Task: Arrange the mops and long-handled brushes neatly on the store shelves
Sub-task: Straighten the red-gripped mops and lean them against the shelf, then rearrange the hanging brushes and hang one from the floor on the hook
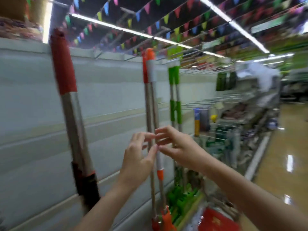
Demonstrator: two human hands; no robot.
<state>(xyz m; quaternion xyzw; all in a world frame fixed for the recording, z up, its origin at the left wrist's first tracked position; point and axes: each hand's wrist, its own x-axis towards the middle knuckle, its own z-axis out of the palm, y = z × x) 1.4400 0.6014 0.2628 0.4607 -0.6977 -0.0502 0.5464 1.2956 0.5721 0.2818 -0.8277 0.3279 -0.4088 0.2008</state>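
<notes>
Two metal-handled mops with orange and white grips (152, 104) stand upright against the pale shelf back panel (33, 100). My left hand (139, 154) and my right hand (173, 144) flank their poles at mid height, fingers spread, fingertips touching or nearly touching the poles. Whether either hand grips a pole is unclear in the blur. A thicker mop with a red grip and black collar (73, 114) leans at the left. Two green-gripped mops (175, 97) stand to the right. Orange mop heads (166, 219) sit at the bottom.
Wire hooks and racks (215, 100) with hanging goods jut out on the right. Green brush heads (183, 199) and a red package (218, 220) lie on the low shelf. A shiny aisle floor (286, 147) runs along the right side. The frame is motion-blurred.
</notes>
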